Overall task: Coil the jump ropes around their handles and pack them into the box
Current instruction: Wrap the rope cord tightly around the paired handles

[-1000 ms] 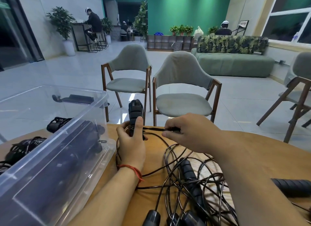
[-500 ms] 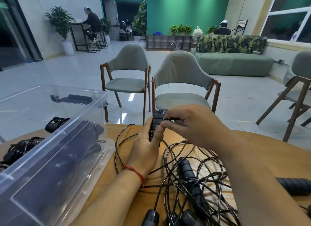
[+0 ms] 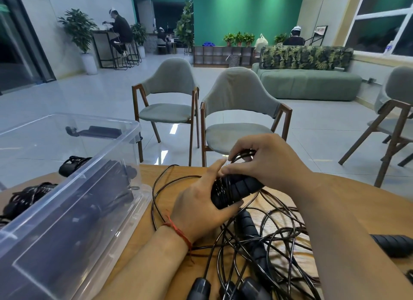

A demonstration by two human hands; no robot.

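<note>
My left hand (image 3: 201,208) grips a pair of black ribbed jump-rope handles (image 3: 237,189), lying nearly level above the wooden table (image 3: 348,199). Thin black cord is wound around their left part. My right hand (image 3: 268,158) pinches a loop of that cord (image 3: 242,154) just above the handles. Below them lies a tangle of loose black cord (image 3: 263,246) with more handles (image 3: 252,235). The clear plastic box (image 3: 73,210) stands at the left with coiled ropes inside.
Another black handle (image 3: 393,245) lies at the right table edge. Handle ends (image 3: 199,288) poke up at the near edge. Coiled ropes (image 3: 26,194) show behind the box. Two grey chairs (image 3: 237,112) stand beyond the table's far edge.
The handles went from upright at the left to tilted level in the middle. My right hand carried the cord up and over them, adding a wrap.
</note>
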